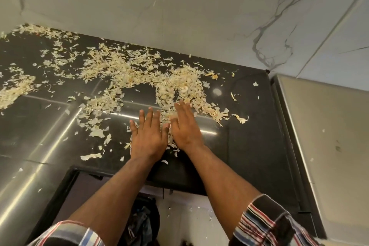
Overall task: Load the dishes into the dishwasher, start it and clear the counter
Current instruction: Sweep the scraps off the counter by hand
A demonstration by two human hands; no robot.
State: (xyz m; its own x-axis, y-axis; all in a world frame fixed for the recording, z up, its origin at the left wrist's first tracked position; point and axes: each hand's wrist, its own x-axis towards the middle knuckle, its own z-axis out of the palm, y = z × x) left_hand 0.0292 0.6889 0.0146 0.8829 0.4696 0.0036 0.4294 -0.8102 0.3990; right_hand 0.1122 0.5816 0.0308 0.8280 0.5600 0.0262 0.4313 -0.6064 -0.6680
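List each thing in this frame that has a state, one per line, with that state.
left hand: open, fingers straight, flat on the countertop among peels
right hand: open, fingers straight, beside the left hand, on the peels
peels: scattered widely, not yet gathered
countertop: dark, glossy, littered with peels
floor: a few bits of peel fallen below the counter edge

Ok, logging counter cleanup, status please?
Left hand, right hand flat, open on black counter. Peel scraps still spread wide. Nothing blocking.
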